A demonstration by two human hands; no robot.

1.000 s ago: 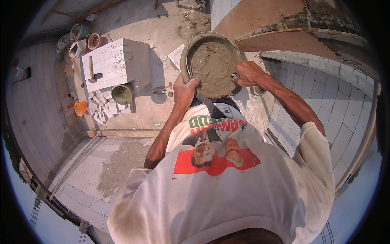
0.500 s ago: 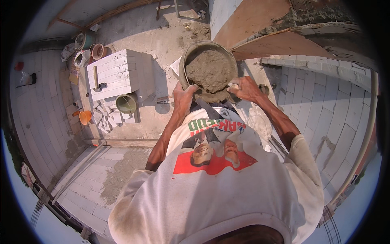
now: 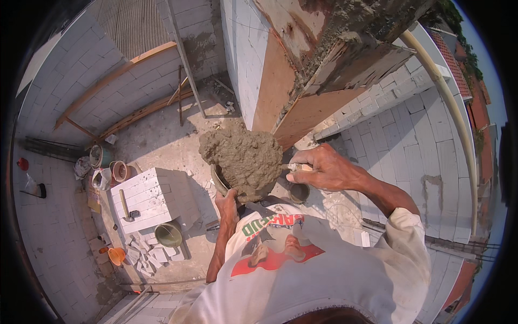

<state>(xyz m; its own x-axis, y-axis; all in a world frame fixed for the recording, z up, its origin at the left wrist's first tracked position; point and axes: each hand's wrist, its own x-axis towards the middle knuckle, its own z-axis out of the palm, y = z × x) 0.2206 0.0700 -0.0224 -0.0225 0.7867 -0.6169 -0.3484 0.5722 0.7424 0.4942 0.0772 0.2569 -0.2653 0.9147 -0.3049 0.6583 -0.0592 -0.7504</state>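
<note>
My left hand [image 3: 226, 204] is closed on the near rim of a dark bucket [image 3: 218, 181], whose wall shows at the left of the mortar. A big heap of wet grey mortar [image 3: 240, 159] hides most of the bucket's mouth. In my right hand [image 3: 326, 168] is the pale handle of a trowel [image 3: 295, 167], at the right side of the mortar. The trowel's blade cannot be made out against the mortar. Just beyond the heap stands a tall column form of brown boards [image 3: 286, 86], with mortar smeared on its upper edges.
At the left, a hammer [image 3: 125, 205] lies on a stack of white blocks [image 3: 156, 194]. Around it are a green bucket [image 3: 168, 234], an orange bucket [image 3: 116, 256] and broken block pieces [image 3: 148, 256]. A dark bucket [image 3: 298, 193] stands below my right hand. Block walls [image 3: 426, 140] enclose the area.
The view has swung up toward the column form. The mortar has risen and spread over the bucket's rim. My right hand has moved away from the rim, and the trowel handle shows more plainly.
</note>
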